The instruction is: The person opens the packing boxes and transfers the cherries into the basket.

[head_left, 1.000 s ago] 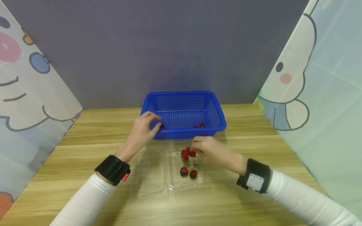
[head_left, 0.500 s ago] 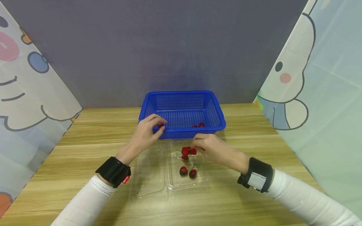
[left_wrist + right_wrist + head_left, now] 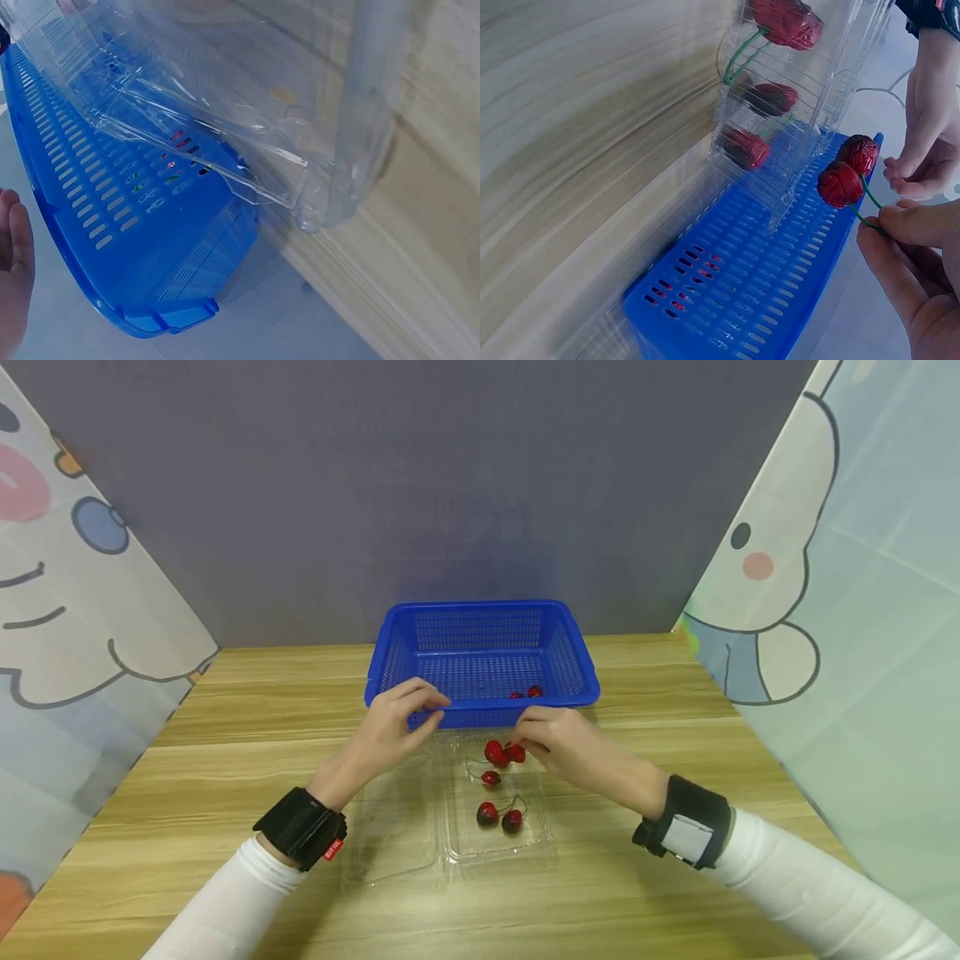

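The right hand point(image 3: 558, 742) pinches a glossy red cherry pair point(image 3: 501, 752) by its thin green stem above the clear plastic tray point(image 3: 536, 839); the left hand point(image 3: 397, 720), fingers curled, seems to grip the meshed blue basket point(image 3: 480, 635) at its near rim.

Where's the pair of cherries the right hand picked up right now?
In the head view the cherry pair hangs by its stems from the right hand, just above the far end of the clear tray, close to the blue basket.

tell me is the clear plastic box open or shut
Open. The clear plastic box lies flat on the table with its two halves side by side; the right half holds loose cherries and nothing covers them.
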A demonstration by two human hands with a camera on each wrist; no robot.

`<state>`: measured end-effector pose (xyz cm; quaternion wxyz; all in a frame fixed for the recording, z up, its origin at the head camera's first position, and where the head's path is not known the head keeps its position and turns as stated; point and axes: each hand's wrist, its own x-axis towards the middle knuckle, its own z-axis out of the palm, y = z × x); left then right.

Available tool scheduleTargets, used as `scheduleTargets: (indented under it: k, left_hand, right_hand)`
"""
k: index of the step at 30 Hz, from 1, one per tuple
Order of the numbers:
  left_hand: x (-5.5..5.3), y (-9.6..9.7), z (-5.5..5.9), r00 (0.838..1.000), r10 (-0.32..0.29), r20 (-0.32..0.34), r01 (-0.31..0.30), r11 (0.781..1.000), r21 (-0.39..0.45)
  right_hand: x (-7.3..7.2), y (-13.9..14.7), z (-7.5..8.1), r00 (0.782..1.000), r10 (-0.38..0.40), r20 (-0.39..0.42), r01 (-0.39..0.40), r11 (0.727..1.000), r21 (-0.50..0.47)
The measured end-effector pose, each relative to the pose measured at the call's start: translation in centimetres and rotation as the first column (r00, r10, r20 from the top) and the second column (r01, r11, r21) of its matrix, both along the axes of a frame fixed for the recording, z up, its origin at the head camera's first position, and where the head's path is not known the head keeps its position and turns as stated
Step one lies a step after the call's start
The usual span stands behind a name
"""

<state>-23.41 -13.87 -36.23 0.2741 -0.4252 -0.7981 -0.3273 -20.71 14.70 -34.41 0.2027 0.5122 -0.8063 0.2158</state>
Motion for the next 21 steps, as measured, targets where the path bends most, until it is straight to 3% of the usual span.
scheduleTargets:
  k: [6, 13, 21]
  left_hand:
    - [0.3, 0.1, -0.2, 0.998, -0.060, 0.025, 0.060, 0.998, -0.007]
    - [0.6, 0.7, -0.8, 0.991, -0.130, 0.008, 0.131, 0.991, -0.033]
    - [1.2, 1.4, -1.4, 0.973, -0.220, 0.076, 0.226, 0.970, -0.086]
  right_hand:
    - [-0.2, 0.1, 0.2, 1.000, -0.011, -0.011, 0.011, 1.000, -0.016]
    - [-0.3, 0.2, 0.6, 0.999, -0.033, -0.016, 0.032, 0.999, -0.042]
    - [-0.4, 0.2, 0.7, 0.998, -0.052, -0.029, 0.050, 0.997, -0.061]
